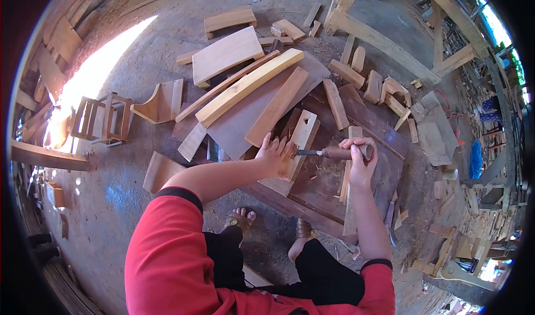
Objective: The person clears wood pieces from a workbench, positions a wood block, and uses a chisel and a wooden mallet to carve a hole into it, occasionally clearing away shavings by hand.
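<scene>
My right hand point(361, 154) is closed around the handle end of a chisel point(336, 153), which lies nearly level and points left. Its metal blade reaches my left hand point(275, 158), where the fingers hide the tip. That left hand rests on a pale wooden block point(304, 127) with its fingers spread, pressing against the wood beside the blade. A small dark notch shows near the block's far end. Under the block is a low, dark brown wooden work surface point(320, 188), with thin wood strips point(346, 181) lying near my right wrist.
Long planks point(251, 86) and a wide board point(227, 56) lie beyond my left hand. Several short offcuts point(374, 85) sit at the far right. A small wooden frame point(103, 119) stands left on the concrete floor. A large timber frame point(384, 45) rises at the back right.
</scene>
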Demonstrator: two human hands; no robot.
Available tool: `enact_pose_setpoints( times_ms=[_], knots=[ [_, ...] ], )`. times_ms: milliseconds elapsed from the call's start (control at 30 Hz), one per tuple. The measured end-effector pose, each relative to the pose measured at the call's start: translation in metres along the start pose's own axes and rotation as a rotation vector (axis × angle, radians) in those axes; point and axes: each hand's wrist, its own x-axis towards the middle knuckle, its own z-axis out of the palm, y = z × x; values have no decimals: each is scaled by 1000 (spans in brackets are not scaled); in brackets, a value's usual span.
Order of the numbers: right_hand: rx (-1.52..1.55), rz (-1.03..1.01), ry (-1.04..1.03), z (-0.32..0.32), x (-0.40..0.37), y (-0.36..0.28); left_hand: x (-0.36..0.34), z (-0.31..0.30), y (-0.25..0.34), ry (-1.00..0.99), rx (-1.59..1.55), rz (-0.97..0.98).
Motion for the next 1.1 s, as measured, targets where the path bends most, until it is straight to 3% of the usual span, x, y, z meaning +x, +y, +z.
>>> enact_pose_setpoints(
  times_ms=[233, 700, 900, 1100],
  knots=[
    [190, 11, -67, -28, -11, 13, 0, -1, 0, -16, 10, 7],
    [155, 280, 258, -87, -44, 39, 0, 2, -2, 14, 52, 31],
    [-14, 101, 84, -78, -43, 26, 1, 6, -3, 22, 45, 32],
    [18, 111, 74, -63, -39, 15, 0, 6, -3, 26, 46, 30]
  ],
)
